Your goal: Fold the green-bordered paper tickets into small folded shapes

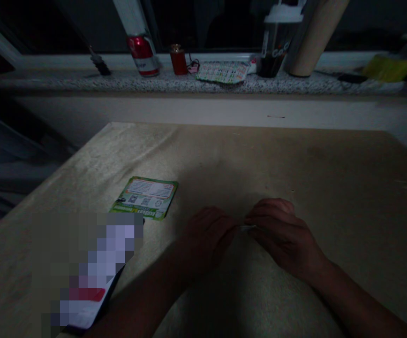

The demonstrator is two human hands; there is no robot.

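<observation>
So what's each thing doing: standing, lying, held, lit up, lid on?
Left hand: pinching the white strip
Right hand: pinching its other end
White strip: held, mostly hidden
Card: lying flat, printed side up
Phone: lying, screen lit
Can: standing
Red bottle: standing
Cup: standing, lid on
Packet: lying

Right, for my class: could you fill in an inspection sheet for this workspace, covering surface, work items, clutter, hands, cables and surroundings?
Surface: pale tabletop, dimly lit, shadowed around the hands.
Work items: small white piece; details unclear.
Clutter: green printed card; phone-like device, partly pixelated.
Hands: left hand and right hand, apparently pinching the piece from opposite sides.
Cables: nothing seen for certain; thin dark loop on the sill, unclear.
Surroundings: speckled windowsill holding red-and-silver can, red bottle, lidded cup.
</observation>
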